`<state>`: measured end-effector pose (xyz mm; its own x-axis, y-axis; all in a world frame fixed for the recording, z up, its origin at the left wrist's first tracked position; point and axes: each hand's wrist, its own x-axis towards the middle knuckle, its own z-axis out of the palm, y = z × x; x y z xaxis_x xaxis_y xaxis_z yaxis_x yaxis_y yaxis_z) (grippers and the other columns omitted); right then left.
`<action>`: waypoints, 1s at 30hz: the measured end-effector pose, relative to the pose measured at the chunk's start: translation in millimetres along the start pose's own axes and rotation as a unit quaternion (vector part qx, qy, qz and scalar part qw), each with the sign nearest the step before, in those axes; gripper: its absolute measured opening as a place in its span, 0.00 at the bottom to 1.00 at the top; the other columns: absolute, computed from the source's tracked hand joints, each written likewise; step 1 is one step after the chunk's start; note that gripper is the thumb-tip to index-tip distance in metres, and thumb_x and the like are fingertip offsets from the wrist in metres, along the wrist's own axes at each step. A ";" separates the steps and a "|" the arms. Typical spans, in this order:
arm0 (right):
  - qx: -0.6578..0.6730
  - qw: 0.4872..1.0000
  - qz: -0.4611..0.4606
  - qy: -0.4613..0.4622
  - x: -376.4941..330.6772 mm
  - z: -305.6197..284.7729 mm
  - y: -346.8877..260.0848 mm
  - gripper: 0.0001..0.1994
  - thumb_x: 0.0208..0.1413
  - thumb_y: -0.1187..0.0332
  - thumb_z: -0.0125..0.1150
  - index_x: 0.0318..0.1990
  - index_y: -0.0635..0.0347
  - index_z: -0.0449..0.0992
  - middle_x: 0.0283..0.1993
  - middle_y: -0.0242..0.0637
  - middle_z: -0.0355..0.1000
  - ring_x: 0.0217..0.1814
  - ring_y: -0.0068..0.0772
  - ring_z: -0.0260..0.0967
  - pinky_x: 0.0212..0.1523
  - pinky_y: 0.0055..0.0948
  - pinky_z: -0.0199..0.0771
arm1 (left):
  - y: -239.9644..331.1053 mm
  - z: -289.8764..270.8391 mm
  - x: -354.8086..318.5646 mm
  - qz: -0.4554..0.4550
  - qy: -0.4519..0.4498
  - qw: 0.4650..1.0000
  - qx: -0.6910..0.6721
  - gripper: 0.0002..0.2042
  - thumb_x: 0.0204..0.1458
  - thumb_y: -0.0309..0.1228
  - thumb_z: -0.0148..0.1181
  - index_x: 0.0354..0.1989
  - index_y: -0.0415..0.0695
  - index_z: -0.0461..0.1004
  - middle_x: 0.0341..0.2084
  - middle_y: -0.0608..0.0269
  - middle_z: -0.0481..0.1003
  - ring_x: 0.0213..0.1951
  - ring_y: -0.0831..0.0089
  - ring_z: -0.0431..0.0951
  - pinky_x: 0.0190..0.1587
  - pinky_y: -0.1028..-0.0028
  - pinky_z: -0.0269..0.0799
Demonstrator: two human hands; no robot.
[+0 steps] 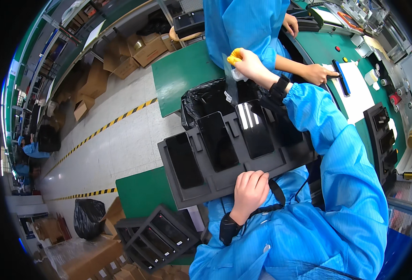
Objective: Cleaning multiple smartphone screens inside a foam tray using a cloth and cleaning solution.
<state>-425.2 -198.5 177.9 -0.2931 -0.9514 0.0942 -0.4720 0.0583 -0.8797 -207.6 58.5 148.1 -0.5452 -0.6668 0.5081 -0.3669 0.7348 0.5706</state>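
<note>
My left hand [250, 193] grips the near edge of a black foam tray [206, 190], its fingers curled over the rim. The tray is tilted and carries several dark phone-shaped panels in slots: a left one [184, 161], a middle one [218, 141] and a glossy right one [255, 129] with bright light reflections. Beyond the tray, my right hand [252, 66] wears yellow finger cots [235, 56]. Its fingers are pinched on a clear film strip [231, 83], which hangs down with a small white tab. My right forearm partly hides the tray's right end.
A black bin bag [193, 105] gapes behind the tray. At the far side a co-worker in blue [243, 25] holds a blue-edged black tool [341, 78] over white paper. More loaded trays [161, 238] are stacked lower left; cardboard boxes [145, 49] stand on the floor.
</note>
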 end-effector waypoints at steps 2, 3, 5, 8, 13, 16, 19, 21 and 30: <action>-0.060 0.997 0.012 -0.052 -6.0 -2.9 0.1 0.21 0.55 0.57 0.63 0.44 0.68 0.72 0.38 0.45 0.75 0.38 0.30 0.71 0.39 0.30 0.71 | -2.4 -0.6 1.2 -0.005 0.002 1.000 0.004 0.09 0.40 0.23 0.61 0.33 0.40 0.77 0.33 0.61 0.75 0.37 0.63 0.73 0.43 0.65 0.67; -0.061 0.997 0.012 -0.053 -13.7 -9.4 -9.6 0.21 0.55 0.57 0.63 0.44 0.68 0.72 0.38 0.45 0.75 0.38 0.30 0.71 0.39 0.30 0.71 | -1.9 -1.7 2.0 -0.008 0.003 1.000 0.008 0.10 0.40 0.23 0.61 0.33 0.40 0.77 0.33 0.61 0.75 0.37 0.63 0.73 0.43 0.65 0.67; -0.152 0.984 0.034 -0.086 -26.5 -23.9 -26.1 0.25 0.57 0.51 0.59 0.45 0.70 0.71 0.37 0.46 0.74 0.38 0.31 0.72 0.41 0.30 0.71 | -2.0 -3.9 2.5 -0.010 0.005 1.000 0.012 0.09 0.41 0.23 0.61 0.34 0.40 0.77 0.33 0.61 0.74 0.37 0.63 0.73 0.43 0.65 0.67; 0.037 0.981 -0.049 -0.183 -47.0 -53.7 16.8 0.22 0.60 0.52 0.51 0.48 0.64 0.71 0.43 0.38 0.73 0.44 0.29 0.70 0.46 0.27 0.68 | 0.7 -6.5 11.4 -0.011 0.016 1.000 0.003 0.08 0.43 0.24 0.61 0.34 0.40 0.77 0.33 0.61 0.74 0.36 0.63 0.73 0.42 0.65 0.68; 0.417 0.863 0.045 -0.282 -142.5 -70.3 -4.9 0.19 0.51 0.61 0.50 0.49 0.60 0.66 0.42 0.29 0.63 0.46 0.21 0.62 0.50 0.21 0.61 | 5.6 -14.8 40.0 -0.176 0.071 0.967 -0.167 0.08 0.50 0.21 0.57 0.39 0.36 0.74 0.35 0.53 0.73 0.36 0.64 0.74 0.41 0.67 0.70; 0.401 0.875 0.037 -0.268 -182.3 -79.2 -15.7 0.23 0.44 0.60 0.54 0.48 0.60 0.66 0.45 0.32 0.62 0.49 0.22 0.60 0.52 0.22 0.60 | 0.6 -3.8 52.4 -0.258 0.051 0.843 -0.469 0.17 0.56 0.24 0.56 0.53 0.35 0.62 0.44 0.53 0.70 0.46 0.70 0.75 0.51 0.73 0.70; 0.407 0.877 0.038 -0.251 -207.8 -83.0 -14.3 0.24 0.40 0.65 0.53 0.50 0.59 0.65 0.46 0.30 0.61 0.49 0.23 0.58 0.51 0.22 0.58 | 8.4 -6.2 64.7 -0.248 0.039 0.797 -0.550 0.16 0.56 0.23 0.57 0.51 0.35 0.63 0.44 0.55 0.70 0.48 0.72 0.74 0.53 0.74 0.69; 0.419 0.869 0.029 -0.261 -218.6 -85.6 -7.5 0.26 0.43 0.68 0.52 0.54 0.58 0.62 0.49 0.32 0.58 0.53 0.23 0.57 0.54 0.23 0.58 | 13.0 -5.7 65.2 -0.274 0.011 0.819 -0.505 0.12 0.56 0.21 0.56 0.47 0.36 0.64 0.43 0.58 0.71 0.47 0.75 0.73 0.52 0.77 0.68; 0.437 0.859 0.058 -0.259 -232.9 -93.7 4.4 0.36 0.42 0.84 0.59 0.63 0.58 0.54 0.53 0.36 0.56 0.44 0.22 0.63 0.44 0.20 0.68 | 12.2 8.6 62.5 -0.276 0.047 0.822 -0.497 0.10 0.58 0.19 0.53 0.46 0.38 0.63 0.41 0.63 0.67 0.47 0.79 0.70 0.49 0.80 0.68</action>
<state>-436.9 51.6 195.7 0.2203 -0.9747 -0.0380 0.4068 0.1272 -0.9046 -252.6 26.9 181.3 -0.4241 -0.9054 0.0172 0.2833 -0.1146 0.9522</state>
